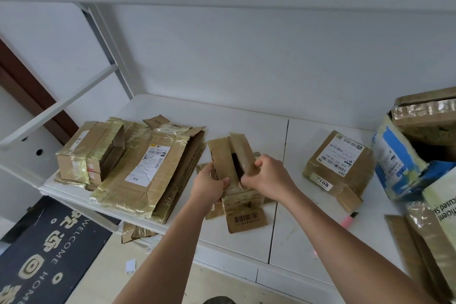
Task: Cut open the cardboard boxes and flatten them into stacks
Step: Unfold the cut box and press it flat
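A small brown cardboard box (223,158), cut open with its flaps spread, is held upright over the white table (246,116). My left hand (208,186) grips its left side. My right hand (266,175) grips its right flap beside a dark opening. A lower flap with a barcode (246,217) hangs toward me. To the left lies a stack of flattened boxes (153,175) with a shipping label on top. A sealed small box (340,163) with a white label sits to the right. A pink utility knife (348,220) lies on the table near my right forearm.
A blue-and-white opened box (402,165) and other large boxes (427,116) crowd the right edge. Flat cardboard (417,252) leans at the lower right. Cardboard scraps (135,231) lie on the floor beside a dark welcome mat (49,252). A white shelf frame (59,106) stands at left.
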`<state>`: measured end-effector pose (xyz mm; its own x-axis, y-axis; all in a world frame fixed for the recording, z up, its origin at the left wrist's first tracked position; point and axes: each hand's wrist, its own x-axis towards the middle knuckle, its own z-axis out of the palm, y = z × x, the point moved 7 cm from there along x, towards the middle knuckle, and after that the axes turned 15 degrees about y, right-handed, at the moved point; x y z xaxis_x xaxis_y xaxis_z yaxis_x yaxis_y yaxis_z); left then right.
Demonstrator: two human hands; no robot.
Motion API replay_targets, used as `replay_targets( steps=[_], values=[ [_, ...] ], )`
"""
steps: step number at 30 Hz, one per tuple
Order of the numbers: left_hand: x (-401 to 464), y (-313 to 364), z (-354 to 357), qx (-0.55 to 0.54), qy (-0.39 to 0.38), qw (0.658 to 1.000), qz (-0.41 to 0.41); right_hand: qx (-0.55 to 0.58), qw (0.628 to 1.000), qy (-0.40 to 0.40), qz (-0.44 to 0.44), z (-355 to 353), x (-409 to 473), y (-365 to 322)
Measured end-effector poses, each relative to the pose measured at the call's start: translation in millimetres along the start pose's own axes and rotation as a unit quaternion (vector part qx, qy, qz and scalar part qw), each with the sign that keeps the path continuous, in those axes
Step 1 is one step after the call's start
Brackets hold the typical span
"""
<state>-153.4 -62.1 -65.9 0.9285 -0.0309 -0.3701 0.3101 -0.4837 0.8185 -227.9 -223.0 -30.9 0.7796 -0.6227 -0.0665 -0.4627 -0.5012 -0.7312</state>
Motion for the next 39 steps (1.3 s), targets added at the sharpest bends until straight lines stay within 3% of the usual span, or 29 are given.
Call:
replay_targets(
  steps=[4, 8, 10, 13, 16, 20, 27, 39],
  values=[
    [3, 0, 1, 0.013, -0.008, 1.0, -0.001, 0.188, 0.973, -0.073, 0.115, -13, 2, 16],
    [6, 0, 1, 0.03, -0.006, 1.0, -0.002, 0.293, 0.928, -0.079, 0.216, -4, 1, 65],
    [7, 1, 1, 0.04, -0.005, 0.999, 0.003, 0.259, 0.947, -0.034, 0.19, -1, -1, 83],
    [6, 6, 1, 0.054, 0.006, 0.998, 0.026, 0.113, 0.987, 0.113, 0.013, -19, 3, 72],
    [4, 13, 0, 0.07, 0.025, 0.995, 0.066, 0.082, 0.982, 0.121, -0.12, -15, -5, 40],
    [2, 18, 2, 0.106, 0.036, 0.99, 0.086, 0.12, 0.989, 0.071, -0.05, -3, -6, 41],
    [-13, 31, 15, 0.269, 0.071, 0.954, 0.115, 0.121, 0.985, 0.104, -0.061, -3, -24, 38],
    [-19, 30, 12, 0.141, -0.034, 0.984, 0.103, 0.176, 0.976, 0.12, -0.035, -4, -30, 50]
  ],
)
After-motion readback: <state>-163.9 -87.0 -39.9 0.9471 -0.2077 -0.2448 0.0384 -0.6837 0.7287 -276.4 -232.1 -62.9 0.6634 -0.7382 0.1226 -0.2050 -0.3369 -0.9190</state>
